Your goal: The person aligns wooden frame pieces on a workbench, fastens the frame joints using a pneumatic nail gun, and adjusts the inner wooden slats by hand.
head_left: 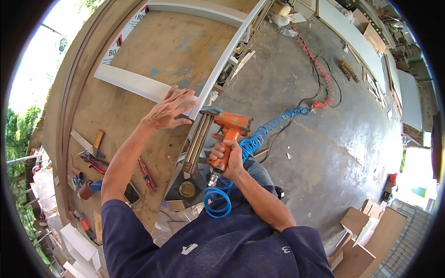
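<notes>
My right hand (227, 155) is wrapped round the grip of an orange pneumatic nail gun (233, 122). The gun's long metal magazine (198, 143) points down toward my body, and its nose is close to the corner of a white rectangular frame (134, 82). A blue coiled air hose (269, 129) joins the gun at the base of its grip. With fingers spread, my left hand (171, 110) rests on the frame's near corner. The frame lies on a wooden workbench (111, 120).
On the bench's left lie pliers (92, 163), a red tool (146, 175) and a square (82, 141). A tape roll (187, 189) sits below the gun. A red coiled hose (320, 69) and a black cable (296, 113) cross the concrete floor. Board offcuts (357, 220) stand at lower right.
</notes>
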The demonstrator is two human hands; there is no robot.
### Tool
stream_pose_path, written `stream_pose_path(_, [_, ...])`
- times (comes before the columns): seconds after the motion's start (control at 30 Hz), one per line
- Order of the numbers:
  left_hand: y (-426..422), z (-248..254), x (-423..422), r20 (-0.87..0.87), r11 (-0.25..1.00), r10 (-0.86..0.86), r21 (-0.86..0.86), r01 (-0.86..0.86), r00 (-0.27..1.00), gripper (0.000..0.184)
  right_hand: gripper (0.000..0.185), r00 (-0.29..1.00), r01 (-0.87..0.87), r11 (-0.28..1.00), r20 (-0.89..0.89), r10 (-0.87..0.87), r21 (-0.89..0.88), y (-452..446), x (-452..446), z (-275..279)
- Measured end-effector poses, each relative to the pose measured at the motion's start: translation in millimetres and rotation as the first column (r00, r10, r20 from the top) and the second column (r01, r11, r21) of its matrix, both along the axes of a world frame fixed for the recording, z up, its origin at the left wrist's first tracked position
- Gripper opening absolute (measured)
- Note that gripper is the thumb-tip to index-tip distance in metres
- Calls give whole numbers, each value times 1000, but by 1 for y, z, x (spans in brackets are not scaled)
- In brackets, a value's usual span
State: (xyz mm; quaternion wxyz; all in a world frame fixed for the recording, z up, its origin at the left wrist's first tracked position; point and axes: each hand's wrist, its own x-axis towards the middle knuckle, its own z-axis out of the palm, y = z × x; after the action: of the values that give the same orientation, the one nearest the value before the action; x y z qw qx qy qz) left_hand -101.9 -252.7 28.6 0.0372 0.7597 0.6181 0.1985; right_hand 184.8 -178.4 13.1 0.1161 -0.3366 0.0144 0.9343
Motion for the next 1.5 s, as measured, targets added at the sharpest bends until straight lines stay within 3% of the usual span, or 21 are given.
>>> stream_pose_path(0.37, [-10,-15,-3,-10,997,29,70,-28,1000,72,44,1000,4,999,10,-4,43,-12,-10,4])
stream_pose_path(0.53, [-8,-17,0,-4,995,39,91,-39,999,63,44,1000,22,999,15,-22,33,-18,-9,1])
stream_pose_path(0.67, [-9,-17,0,-3,994,37,99,-36,999,70,45,1000,7,999,-14,-7,47,-13,-5,4])
stream_pose_path(0.97, [-10,-13,1,-18,999,34,39,-33,999,61,47,999,35,984,-42,-28,174,-5,-9,5])
stream_pose_path(1.07, [-9,-14,3,-4,998,53,27,-53,999,59,45,998,39,983,-56,-30,181,-3,-8,2])
stream_pose_path(1.17, [-10,-15,3,12,997,66,30,-66,998,69,46,992,33,983,-126,-10,180,-1,-7,0])
stream_pose_path(1.23, [-10,-11,4,-6,997,71,21,-70,997,59,46,994,28,983,-109,-8,181,-2,-7,1])
stream_pose_path(1.5, [-9,-10,5,-3,997,72,-6,-72,997,57,47,994,47,983,-108,-28,178,-3,-8,0])
